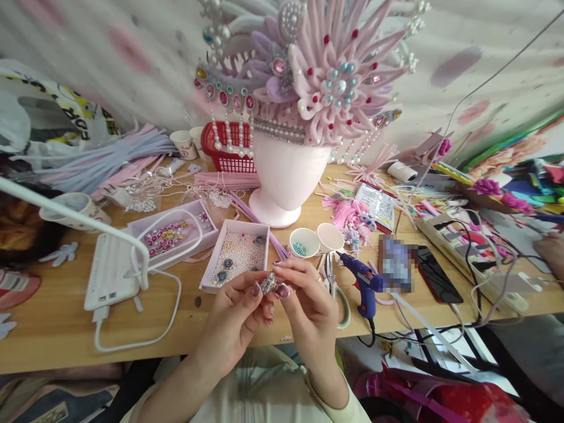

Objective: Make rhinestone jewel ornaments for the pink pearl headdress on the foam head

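Observation:
Between my fingertips, above the front edge of the table, is a small silvery rhinestone ornament [268,284]. My left hand [233,320] pinches it from the left, with thumb and fingers closed. On the other side my right hand [306,308] grips it too, thumb and index finger pressed against it. Its exact shape is partly covered by the fingers. Just behind the hands lies a white box [240,257] of pearl beads with a few dark round pieces. A pink beaded flower headdress [326,76] sits on a white mannequin head [286,170] further back.
At right are a blue glue gun [363,282], scissors [329,273], a phone [438,274] and a power strip [471,264]. Paper cups [330,238] stand behind the hands. Leftward are a gem box [207,226], a white power bank [110,270] and a cable. Another person's hand [550,252] shows far right.

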`<action>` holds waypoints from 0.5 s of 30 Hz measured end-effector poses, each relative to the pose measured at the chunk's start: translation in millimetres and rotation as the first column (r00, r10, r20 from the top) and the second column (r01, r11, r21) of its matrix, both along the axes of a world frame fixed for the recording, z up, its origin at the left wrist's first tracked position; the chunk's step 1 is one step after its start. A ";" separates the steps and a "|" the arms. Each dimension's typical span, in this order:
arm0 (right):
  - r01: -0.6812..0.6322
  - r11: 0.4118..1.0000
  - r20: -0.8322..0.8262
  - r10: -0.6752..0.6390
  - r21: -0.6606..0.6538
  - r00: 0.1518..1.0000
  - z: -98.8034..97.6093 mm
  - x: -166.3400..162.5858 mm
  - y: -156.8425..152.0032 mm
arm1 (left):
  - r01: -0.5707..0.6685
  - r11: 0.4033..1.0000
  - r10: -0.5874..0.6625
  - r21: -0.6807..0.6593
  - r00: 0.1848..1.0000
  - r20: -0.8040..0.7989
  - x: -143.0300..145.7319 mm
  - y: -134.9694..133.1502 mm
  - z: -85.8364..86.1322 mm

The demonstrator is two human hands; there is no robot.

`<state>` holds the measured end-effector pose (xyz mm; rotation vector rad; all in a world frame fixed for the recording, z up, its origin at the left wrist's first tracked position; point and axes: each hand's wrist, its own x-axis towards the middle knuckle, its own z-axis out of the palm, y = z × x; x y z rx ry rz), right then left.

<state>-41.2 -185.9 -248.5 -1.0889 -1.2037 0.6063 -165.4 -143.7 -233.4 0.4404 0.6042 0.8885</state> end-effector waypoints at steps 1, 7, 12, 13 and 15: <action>-0.007 1.000 -0.033 0.006 -0.005 0.999 3.0 0.7 2.3 | 0.012 1.000 -0.012 -0.001 1.000 0.003 0.8 -0.5 0.7; -0.014 1.000 -0.231 0.008 -0.025 0.973 9.7 -4.0 9.4 | 0.006 0.988 0.016 0.155 0.989 -0.144 2.9 -4.3 -2.0; 0.055 0.996 -0.318 -0.076 -0.074 0.945 5.4 -13.7 13.1 | -0.066 0.970 0.130 0.233 0.954 -0.271 1.6 -5.3 1.1; 0.073 0.994 -0.309 -0.095 -0.081 0.946 4.7 -15.0 14.2 | -0.076 0.972 0.138 0.222 0.950 -0.279 1.0 -5.3 2.0; 0.086 0.992 -0.287 -0.110 -0.093 0.952 3.6 -16.7 16.4 | -0.088 0.977 0.144 0.193 0.944 -0.296 -0.8 -4.7 2.6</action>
